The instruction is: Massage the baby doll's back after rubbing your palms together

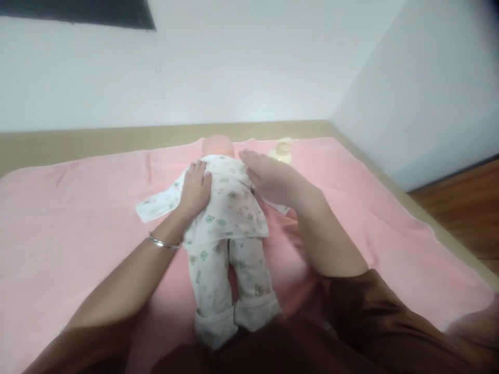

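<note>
A baby doll point(234, 213) in white printed pajamas lies face down on a pink blanket point(93, 218), head away from me and legs toward me. Its left-side sleeve stretches out flat on the blanket. My left hand point(196, 187) rests on the left of the doll's upper back, fingers extended. My right hand point(268, 174) is at the doll's right shoulder, fingers straight and together, slightly blurred. Whether its fingertips touch the cloth I cannot tell. The right sleeve is partly hidden under that hand.
A small cream-coloured soft item point(283, 149) lies behind my right hand. The blanket covers a light wooden surface point(296, 129) that meets white walls point(234, 62). Brown wood point(463, 208) shows at the far right. A dark panel point(78, 11) hangs at the upper left.
</note>
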Demonstrator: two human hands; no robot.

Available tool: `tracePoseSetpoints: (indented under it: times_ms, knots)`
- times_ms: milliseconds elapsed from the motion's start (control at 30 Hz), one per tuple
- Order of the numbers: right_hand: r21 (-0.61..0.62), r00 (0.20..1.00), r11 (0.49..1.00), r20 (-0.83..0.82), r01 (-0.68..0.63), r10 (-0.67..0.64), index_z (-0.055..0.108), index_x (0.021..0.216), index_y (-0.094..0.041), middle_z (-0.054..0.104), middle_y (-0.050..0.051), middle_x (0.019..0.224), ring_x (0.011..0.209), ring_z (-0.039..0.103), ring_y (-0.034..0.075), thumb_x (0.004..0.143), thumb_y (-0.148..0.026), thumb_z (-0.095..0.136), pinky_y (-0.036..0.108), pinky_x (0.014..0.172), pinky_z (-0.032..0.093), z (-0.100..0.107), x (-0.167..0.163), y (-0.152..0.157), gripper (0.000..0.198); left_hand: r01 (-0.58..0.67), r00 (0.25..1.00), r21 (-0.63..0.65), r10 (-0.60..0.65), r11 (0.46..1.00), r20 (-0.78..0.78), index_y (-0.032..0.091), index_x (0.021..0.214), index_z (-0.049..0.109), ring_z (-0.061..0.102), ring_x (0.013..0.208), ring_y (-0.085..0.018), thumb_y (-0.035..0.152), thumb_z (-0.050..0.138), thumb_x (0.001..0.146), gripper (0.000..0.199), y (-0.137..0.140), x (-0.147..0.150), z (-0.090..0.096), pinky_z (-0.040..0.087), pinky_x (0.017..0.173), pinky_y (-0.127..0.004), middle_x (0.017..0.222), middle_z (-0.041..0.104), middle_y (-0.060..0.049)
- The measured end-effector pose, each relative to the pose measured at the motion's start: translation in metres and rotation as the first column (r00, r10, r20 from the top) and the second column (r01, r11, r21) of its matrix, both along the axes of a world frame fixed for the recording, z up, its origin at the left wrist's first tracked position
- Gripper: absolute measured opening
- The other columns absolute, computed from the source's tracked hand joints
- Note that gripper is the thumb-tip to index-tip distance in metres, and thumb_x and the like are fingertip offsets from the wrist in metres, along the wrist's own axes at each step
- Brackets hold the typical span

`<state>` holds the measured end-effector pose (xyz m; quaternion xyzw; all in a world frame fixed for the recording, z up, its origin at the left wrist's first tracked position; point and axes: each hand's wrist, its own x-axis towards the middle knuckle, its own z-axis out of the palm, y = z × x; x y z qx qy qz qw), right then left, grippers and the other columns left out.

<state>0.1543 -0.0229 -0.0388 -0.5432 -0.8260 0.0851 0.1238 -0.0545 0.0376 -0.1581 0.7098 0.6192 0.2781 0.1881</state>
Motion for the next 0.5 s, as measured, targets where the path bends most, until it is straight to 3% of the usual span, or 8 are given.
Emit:
tracePoseSetpoints:
  times_ms: [100,167,300,367,433,500]
  knots:
    - [-0.007,0.981,0.99,-0.133,0.14,-0.139,0.055,0.135,-0.019,0.068,0.011,0.129,0.121,0.065,0.028,0.102,-0.023,0.031,0.05,0.105,0.052,0.015,0.023,0.002,0.041,-0.004,1.0,0.067,0.003,0.998,0.008,0.01,0.141,0.054,0.045,0.147,-0.033,0.037,0.023,0.1,0.058,-0.001,0.002,0.011,0.033,0.126,-0.056,0.152,0.053,-0.016]
    - [0.104,0.956,0.974,-0.237,0.2,-0.171,0.05,0.144,-0.022,0.06,0.011,0.144,0.139,0.053,0.029,0.105,-0.036,0.027,0.052,0.115,0.046,0.019,0.041,0.009,0.047,-0.003,1.0,0.092,0.001,0.996,0.025,0.013,0.13,0.061,0.056,0.136,-0.033,0.039,0.024,0.101,0.054,-0.001,0.009,0.025,0.042,0.12,-0.056,0.14,0.063,-0.016]
    - [0.258,0.927,0.918,-0.307,0.3,-0.216,0.039,0.154,-0.024,0.044,0.008,0.16,0.155,0.033,0.029,0.104,-0.056,0.004,0.058,0.124,0.033,0.01,0.067,0.031,0.069,-0.022,0.986,0.171,-0.006,0.985,0.164,0.01,0.132,0.059,0.049,0.143,-0.029,0.041,0.024,0.103,0.055,0.0,0.045,0.059,0.036,0.126,-0.05,0.147,0.059,-0.011]
    - [0.28,0.929,0.904,-0.275,0.322,-0.246,0.037,0.155,-0.025,0.042,0.009,0.161,0.156,0.031,0.03,0.101,-0.059,-0.007,0.061,0.124,0.031,0.002,0.073,0.043,0.078,0.063,0.954,0.172,-0.109,0.983,0.279,0.011,0.123,0.065,0.051,0.142,-0.025,0.039,0.024,0.104,0.053,0.003,0.072,0.073,0.039,0.126,-0.046,0.143,0.062,-0.01]
    - [0.29,0.935,0.9,-0.238,0.326,-0.263,0.038,0.155,-0.024,0.04,0.01,0.162,0.157,0.027,0.032,0.099,-0.061,-0.01,0.063,0.124,0.03,-0.005,0.074,0.055,0.083,0.191,0.875,0.049,-0.192,0.98,0.445,0.012,0.134,0.058,0.055,0.139,-0.022,0.032,0.022,0.104,0.051,0.007,0.1,0.084,0.045,0.123,-0.042,0.145,0.061,-0.009]
    - [0.302,0.935,0.893,-0.222,0.335,-0.275,0.038,0.156,-0.021,0.037,0.012,0.164,0.158,0.023,0.035,0.1,-0.063,-0.006,0.066,0.124,0.026,-0.011,0.073,0.065,0.082,0.354,0.765,-0.082,-0.238,0.932,0.598,0.011,0.146,0.048,0.058,0.137,-0.02,0.028,0.017,0.104,0.054,0.011,0.123,0.091,0.05,0.119,-0.04,0.147,0.059,-0.01]
